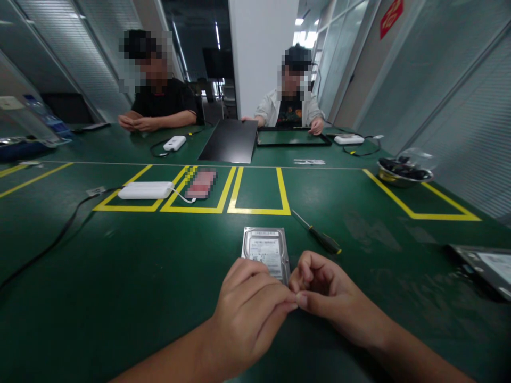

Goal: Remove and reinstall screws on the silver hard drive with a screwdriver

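A silver hard drive (266, 246) lies flat on the green table, its white label facing up. My left hand (253, 308) is in front of it and covers its lower left part, fingers pressed together. Close to the drive's lower right corner, my right hand (325, 292) is closed in a pinch, its thumb and fingertips meeting the left fingertips. Whatever the fingertips hold, if anything, is too small or hidden to make out. Beyond my right hand lies a screwdriver (321, 238) with a dark green and yellow handle, its shaft pointing away to the left.
Yellow tape frames (258, 211) mark the table. A white power bank (146, 190) is cabled to a phone (202, 184). A metal bowl (403, 175) of dark items stands right, another drive-like device (485, 268) at the right edge. Two people sit opposite, near a black panel (229, 141).
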`<state>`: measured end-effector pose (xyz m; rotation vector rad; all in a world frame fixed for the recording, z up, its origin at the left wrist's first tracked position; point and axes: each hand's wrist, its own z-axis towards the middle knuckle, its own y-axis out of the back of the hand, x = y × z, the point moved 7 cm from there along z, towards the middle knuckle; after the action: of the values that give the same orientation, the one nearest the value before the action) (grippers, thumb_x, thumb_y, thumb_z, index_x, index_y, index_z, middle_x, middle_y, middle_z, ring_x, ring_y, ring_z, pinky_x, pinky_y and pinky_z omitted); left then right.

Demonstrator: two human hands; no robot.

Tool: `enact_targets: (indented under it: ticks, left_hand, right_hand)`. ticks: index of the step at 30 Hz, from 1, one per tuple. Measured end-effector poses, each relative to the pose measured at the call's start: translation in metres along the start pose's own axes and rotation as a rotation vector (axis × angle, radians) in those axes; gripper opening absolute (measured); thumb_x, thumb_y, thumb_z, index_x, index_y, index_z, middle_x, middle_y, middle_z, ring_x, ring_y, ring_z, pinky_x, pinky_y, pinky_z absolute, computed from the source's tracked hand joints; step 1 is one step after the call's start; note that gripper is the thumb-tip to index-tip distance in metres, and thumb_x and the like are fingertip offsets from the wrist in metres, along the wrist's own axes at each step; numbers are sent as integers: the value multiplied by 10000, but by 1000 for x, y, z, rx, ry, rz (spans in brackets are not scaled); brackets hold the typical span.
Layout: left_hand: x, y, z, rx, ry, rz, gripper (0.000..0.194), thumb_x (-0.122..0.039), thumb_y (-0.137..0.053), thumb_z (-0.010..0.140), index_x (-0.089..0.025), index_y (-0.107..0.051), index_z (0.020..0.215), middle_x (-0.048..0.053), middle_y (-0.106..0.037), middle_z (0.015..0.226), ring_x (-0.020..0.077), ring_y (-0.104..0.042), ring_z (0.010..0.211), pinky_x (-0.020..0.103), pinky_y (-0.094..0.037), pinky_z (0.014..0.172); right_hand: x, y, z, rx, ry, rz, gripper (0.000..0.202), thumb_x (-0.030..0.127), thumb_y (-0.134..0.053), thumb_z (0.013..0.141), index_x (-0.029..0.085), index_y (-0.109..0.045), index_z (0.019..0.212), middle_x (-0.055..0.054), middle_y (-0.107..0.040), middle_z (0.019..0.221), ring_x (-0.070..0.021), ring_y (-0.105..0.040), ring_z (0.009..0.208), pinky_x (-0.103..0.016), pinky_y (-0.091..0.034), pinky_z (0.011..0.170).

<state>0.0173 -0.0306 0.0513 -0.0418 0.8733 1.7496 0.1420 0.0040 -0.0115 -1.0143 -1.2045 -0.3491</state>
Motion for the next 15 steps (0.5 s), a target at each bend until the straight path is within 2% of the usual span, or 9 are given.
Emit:
enact_targets:
  ticks: [5,9,15]
  left_hand:
    - [1,1,0,7,3,15,119,-51,-594,885,-153,-640,926,16,-683,804,166,-546,753,339,-411,750]
    - [7,1,2,24,55,24,90,-78,-589,897,-160,-620,918,13,-670,821,172,-523,786,336,-390,759]
    - [15,-18,-1,226,106,91,80,-147,-562,937,-180,-622,895,7,-662,812,201,-500,829,367,-336,784]
  right_hand:
    - [4,1,1,-13,6,-45,349,198,-767,835,167,-423,884,0,-566,855,-79,-501,757,-198,-394,694]
    - [15,12,1,-110,53,-151,285,248,-754,858,164,-485,898,13,-541,827,-74,-491,748,-181,-399,683]
    - [26,36,-4,-325,147,-286,256,292,-741,875,181,-511,882,16,-528,830,-79,-458,736,-181,-383,661]
